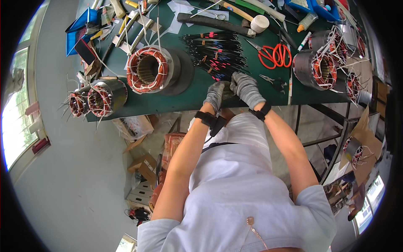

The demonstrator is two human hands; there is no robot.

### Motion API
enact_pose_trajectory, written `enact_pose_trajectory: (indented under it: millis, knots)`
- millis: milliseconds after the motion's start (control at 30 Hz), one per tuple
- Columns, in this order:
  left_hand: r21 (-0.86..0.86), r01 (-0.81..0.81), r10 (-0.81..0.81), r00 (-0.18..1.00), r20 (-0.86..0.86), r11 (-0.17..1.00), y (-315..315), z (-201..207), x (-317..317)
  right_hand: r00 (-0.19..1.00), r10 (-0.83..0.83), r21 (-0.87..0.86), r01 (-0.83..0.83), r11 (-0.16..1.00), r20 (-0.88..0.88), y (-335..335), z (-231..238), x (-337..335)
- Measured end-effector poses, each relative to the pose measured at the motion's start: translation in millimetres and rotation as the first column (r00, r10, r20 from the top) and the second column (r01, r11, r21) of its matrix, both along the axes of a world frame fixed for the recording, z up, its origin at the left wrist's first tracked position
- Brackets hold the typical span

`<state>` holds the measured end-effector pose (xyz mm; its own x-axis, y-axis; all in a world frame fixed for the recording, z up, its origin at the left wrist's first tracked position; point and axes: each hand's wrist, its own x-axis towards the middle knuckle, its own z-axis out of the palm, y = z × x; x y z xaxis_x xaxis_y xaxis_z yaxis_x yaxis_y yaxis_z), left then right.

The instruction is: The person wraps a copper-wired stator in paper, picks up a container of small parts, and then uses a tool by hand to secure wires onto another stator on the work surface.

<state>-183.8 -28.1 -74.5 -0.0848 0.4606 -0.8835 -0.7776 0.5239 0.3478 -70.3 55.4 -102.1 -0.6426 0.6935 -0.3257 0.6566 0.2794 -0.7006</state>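
My left hand (215,95) and my right hand (247,89), both in grey knit gloves, meet at the near edge of the green table. Their fingers are curled close together; what they hold, if anything, is too small or hidden to make out. Just beyond the fingertips lie several bundles of thin black wires (218,52) with red, pink and blue bits and brown ties. To the right of my right hand are small pliers (268,79) with dark handles, and beyond them two pairs of red-handled scissors (282,55).
Left of the wires stands a large motor stator (147,70) with copper windings, with a smaller stator (105,97) further left. More stators (315,70) crowd the right side. A white-headed mallet (259,24), a dark rod (214,24) and blue trays (82,25) lie along the far side.
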Motion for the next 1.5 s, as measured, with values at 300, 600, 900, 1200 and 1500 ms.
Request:
enact_pose_trajectory:
  millis: [300, 600, 900, 1200, 1500]
  knots:
    - [0.022, -0.255, 0.248, 0.954, 0.166, 0.967, -4, -19, 4, 0.912, 0.380, -0.037, -0.379, 0.925, 0.155, -16, 49, 44]
    - [-0.040, 0.739, -0.461, 0.375, -0.804, 0.672, -37, 17, -10, 0.949, 0.292, 0.312, -0.316, 0.896, 0.121, -36, 120, 18]
    - [0.140, 0.857, -0.490, 0.410, -0.769, 0.496, -141, 115, -49, 0.812, 0.530, 0.364, -0.430, 0.827, -0.245, -96, 132, 40]
    - [0.366, -0.009, 0.312, 0.542, -0.780, 0.931, -122, 59, -228, 0.878, -0.071, 0.155, 0.163, 0.974, -0.474, -128, 86, -97]
    - [0.519, -0.083, 0.409, 0.726, -0.553, 0.851, -129, 46, -232, 0.682, -0.604, -0.564, 0.330, 0.757, -0.412, -121, 77, -162]
